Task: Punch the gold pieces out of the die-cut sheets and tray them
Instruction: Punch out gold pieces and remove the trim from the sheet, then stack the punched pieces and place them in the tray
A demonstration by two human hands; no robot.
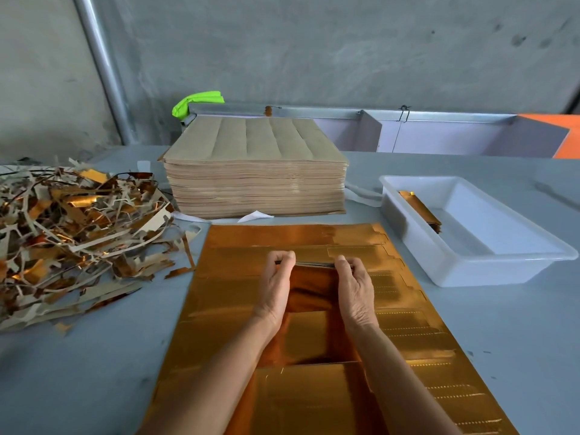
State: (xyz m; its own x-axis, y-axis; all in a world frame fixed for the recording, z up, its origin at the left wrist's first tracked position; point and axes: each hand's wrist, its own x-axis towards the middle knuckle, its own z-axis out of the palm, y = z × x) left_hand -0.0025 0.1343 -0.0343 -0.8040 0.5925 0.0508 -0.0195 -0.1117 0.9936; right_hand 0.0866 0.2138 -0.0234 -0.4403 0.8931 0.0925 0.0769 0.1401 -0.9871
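Tear risk: both hands pinch the same thin gold piece at mid-frame; an uneven pull, I judge, could rip it or crease the foil face if any nick joining it to the sheet is uncut.
Sheet shift: the gold die-cut sheet lies loose on the grey table; with nothing pressing it down, a lift could drag the whole sheet along.
Drop risk: the white tray sits well apart at right of frame, so a slack hold during the carry could let the piece slip.
Mix-up: the scrap heap at left of frame lies near the sheet's edge, and a good piece could land among the offcuts.
Left hand: forearm comes up from the lower edge, knuckles up, grip clamped on the piece's left end, thumb and fingers curled together.
Right hand: mirrors it just beside, grip clamped on the right end.
Piece location: held edge-on just above the sheet's centre, over a dark opening.
Tray contents: a small stack of gold pieces leans at the left wall.
Supply: a tall stack of brown-backed sheets stands behind the sheet.
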